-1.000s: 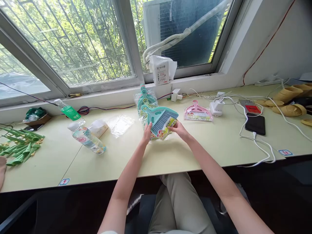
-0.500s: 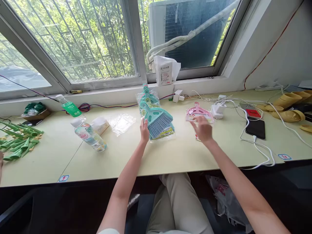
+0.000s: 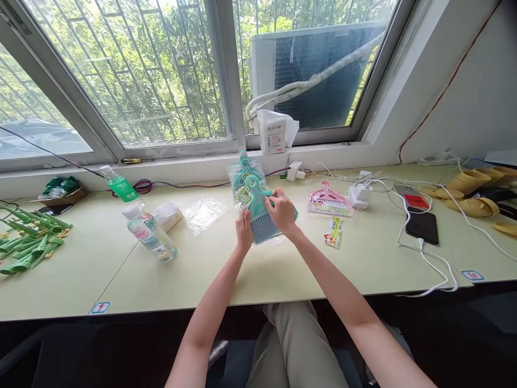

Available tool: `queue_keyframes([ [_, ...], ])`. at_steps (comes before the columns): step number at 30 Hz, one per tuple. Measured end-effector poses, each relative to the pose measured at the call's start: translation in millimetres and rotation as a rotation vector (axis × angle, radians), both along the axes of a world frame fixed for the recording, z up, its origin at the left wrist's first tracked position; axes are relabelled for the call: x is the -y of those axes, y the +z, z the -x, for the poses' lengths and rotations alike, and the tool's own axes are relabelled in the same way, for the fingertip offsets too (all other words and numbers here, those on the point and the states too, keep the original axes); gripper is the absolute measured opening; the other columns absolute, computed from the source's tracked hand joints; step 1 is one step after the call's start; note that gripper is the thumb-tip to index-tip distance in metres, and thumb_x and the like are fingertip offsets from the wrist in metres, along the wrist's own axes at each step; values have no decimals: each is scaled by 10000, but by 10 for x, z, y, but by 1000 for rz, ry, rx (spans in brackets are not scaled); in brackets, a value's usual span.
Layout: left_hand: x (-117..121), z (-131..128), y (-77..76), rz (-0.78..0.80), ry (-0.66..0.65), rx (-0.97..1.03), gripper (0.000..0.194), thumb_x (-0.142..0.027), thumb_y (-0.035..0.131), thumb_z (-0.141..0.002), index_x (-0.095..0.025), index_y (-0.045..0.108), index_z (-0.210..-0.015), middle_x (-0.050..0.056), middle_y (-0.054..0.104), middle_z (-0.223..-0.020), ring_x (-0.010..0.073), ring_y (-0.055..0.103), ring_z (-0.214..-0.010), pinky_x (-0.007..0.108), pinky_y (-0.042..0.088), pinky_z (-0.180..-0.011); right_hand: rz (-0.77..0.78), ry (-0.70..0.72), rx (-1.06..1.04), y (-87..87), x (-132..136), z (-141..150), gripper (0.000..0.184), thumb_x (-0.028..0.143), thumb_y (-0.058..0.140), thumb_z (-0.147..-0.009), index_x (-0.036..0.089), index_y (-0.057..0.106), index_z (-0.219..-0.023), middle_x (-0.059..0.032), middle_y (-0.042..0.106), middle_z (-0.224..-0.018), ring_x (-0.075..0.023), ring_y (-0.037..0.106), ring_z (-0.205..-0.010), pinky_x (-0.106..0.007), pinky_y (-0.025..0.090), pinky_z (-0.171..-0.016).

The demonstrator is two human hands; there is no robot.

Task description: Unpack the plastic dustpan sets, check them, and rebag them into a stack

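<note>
A teal mini brush with blue-grey bristles lies on the pale desk, on top of a plastic-wrapped pile of teal brush sets. My left hand pinches the brush's left bristle corner. My right hand is closed over its right side, next to the teal dustpan edge. A small printed paper label lies loose on the desk to the right. A pink brush-and-dustpan set in plastic lies further right.
Two water bottles and a clear bag lie to the left, green plastic pieces at the far left. Chargers, white cables and a black phone sit on the right, with yellow cups beyond. A white packet stands on the sill.
My right hand put the printed label down on the desk to the right, then came back onto the teal brush. My left hand stayed on the brush.
</note>
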State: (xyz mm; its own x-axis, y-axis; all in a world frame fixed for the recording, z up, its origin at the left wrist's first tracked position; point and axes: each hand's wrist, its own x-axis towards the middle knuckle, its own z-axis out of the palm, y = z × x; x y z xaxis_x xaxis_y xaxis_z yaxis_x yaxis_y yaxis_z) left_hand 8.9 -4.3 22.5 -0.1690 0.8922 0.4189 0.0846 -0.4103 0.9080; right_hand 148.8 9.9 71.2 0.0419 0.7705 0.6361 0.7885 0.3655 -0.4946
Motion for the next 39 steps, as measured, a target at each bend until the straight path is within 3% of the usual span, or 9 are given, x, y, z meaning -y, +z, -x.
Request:
queue_keyframes([
  [7, -126, -52, -21, 2, -164, -10, 446, -557, 455, -930, -231, 670, -1147, 68, 679, -1165, 264, 583, -1140, 372, 421, -997, 60, -2, -140, -13, -30, -243, 434, 398, 501, -937, 192, 702, -612, -25, 630, -772, -115, 630, -654, -213, 497, -578],
  [9, -218, 48, -62, 56, -82, -18, 411, -546, 446, -936, -219, 673, -1039, 66, 685, -1029, 250, 597, -1039, 354, 440, -936, 98, 83, -180, -51, -51, -391, 468, 414, 462, -954, 180, 683, -614, 5, 630, -642, -101, 640, -621, -187, 526, -553],
  [13, -440, 541, -88, 95, 308, 29, 359, -489, 403, -961, -217, 594, -825, 37, 592, -794, 205, 560, -837, 305, 438, -807, 120, 99, -220, -53, -85, -778, 496, 391, 426, -975, 226, 591, -538, 9, 589, -525, -127, 625, -573, -223, 501, -544],
  [18, -559, 958, -133, 302, 212, -214, 323, -416, 492, -910, -218, 574, -669, 12, 544, -649, 197, 556, -768, 279, 421, -736, 356, -159, -13, -262, -115, -906, 406, 310, 537, -877, 208, 553, -484, -71, 620, -578, -200, 621, -664, -290, 416, -630],
  [21, -543, 881, -185, 403, 199, -290, 237, -446, 637, -802, -231, 627, -702, 28, 610, -695, 238, 587, -852, 294, 422, -767, 478, -110, 55, -528, -147, -803, 291, 244, 556, -866, 209, 651, -593, -98, 661, -664, -232, 635, -744, -330, 423, -722],
  [26, -505, 767, -217, 371, 187, -433, 315, -550, 657, -765, -239, 638, -722, 53, 642, -767, 264, 607, -883, 310, 423, -770, 370, -16, 21, -767, -237, -836, 211, 188, 601, -840, 200, 706, -1023, -104, 659, -981, -239, 621, -914, -363, 456, -832],
  [30, -500, 784, -221, 387, 189, -496, 371, -545, 609, -805, -231, 554, -615, 29, 567, -637, 246, 601, -794, 307, 425, -731, 294, -5, 134, -750, -306, -972, 185, 226, 688, -793, 232, 735, -971, -105, 613, -1138, -262, 579, -1059, -421, 445, -918],
  [33, -506, 805, -217, 364, 235, -355, 311, -547, 637, -789, -236, 631, -798, 27, 606, -694, 233, 615, -811, 296, 435, -720, 338, 22, 189, -681, -337, -1050, 42, 253, 723, -776, 227, 732, -808, -84, 677, -1070, -273, 588, -1057, -463, 405, -967],
  [39, -521, 829, -134, 285, 102, 53, 403, -541, 685, -748, -190, 680, -945, 32, 676, -793, 206, 629, -838, 299, 464, -772, 446, 264, -295, -392, -307, -1103, 343, 516, 735, -724, 212, 741, -882, -54, 734, -839, -198, 635, -739, -332, 474, -723],
])
